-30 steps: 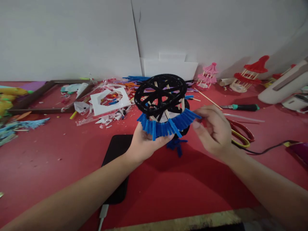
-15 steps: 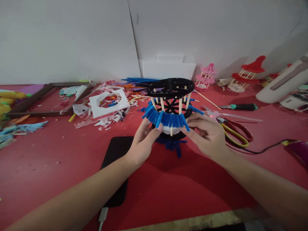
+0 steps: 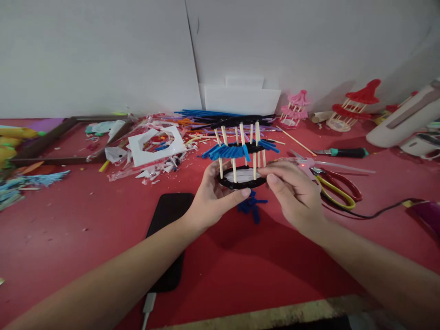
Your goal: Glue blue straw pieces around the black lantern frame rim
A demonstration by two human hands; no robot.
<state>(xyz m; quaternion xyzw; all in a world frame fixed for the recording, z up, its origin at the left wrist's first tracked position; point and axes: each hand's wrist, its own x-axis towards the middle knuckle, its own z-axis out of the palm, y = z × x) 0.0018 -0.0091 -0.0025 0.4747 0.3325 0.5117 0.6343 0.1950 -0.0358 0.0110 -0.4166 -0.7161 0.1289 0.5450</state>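
In the head view I hold a small model pagoda [image 3: 235, 173] of black fuzzy rings and pale wooden sticks, with a white base inside the lowest ring. Blue pipe-cleaner pieces [image 3: 227, 151] fan out around its middle ring. My left hand [image 3: 215, 195] is closed around the left side of the base, thumb along the front rim. On the right edge of the base, my right hand [image 3: 295, 190] has its fingertips and thumb closed. Some of those fingertips are hidden behind the rim. Loose dark blue pieces [image 3: 252, 208] lie on the table below the model.
A black phone [image 3: 167, 256] with a white cable lies left of centre. To the right are pliers [image 3: 338, 190], a craft knife [image 3: 347, 152] and a pink glue gun [image 3: 302, 163]. Pink [image 3: 294, 107] and red [image 3: 357, 105] pagodas stand behind. White foam [image 3: 137, 153] and scraps lie left.
The pagoda has tilted, so its base faces me more and the top ring appears edge-on. My left thumb now lies across the front rim; my right fingers have shifted to the base's right edge.
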